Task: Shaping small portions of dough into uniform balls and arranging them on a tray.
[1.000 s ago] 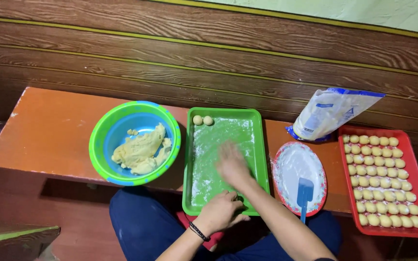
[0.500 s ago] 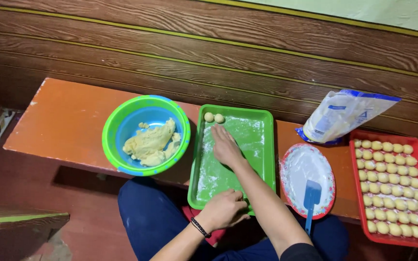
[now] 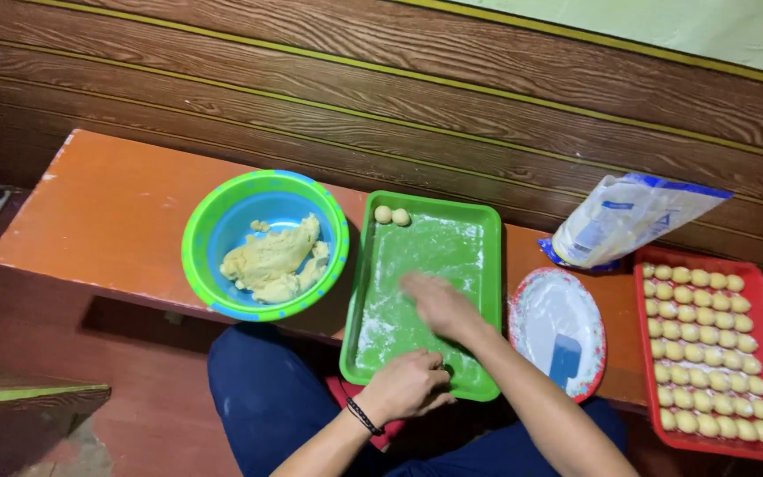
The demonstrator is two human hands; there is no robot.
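Green tray (image 3: 487, 265), floured, long axis running away from the person; both hands at its near half.

Right hand (image 3: 439, 305): flat, palm down on the tray floor, fingers spread toward the far left; whether dough lies beneath it cannot be told. Left hand (image 3: 412, 384): loosely curled at the tray's near rim, contents not visible. Two dough balls (image 3: 391, 215) sit at the far left corner, well apart from both hands, right hand nearer. Bowl (image 3: 205, 231) of dough (image 3: 271, 261) just left of the tray.
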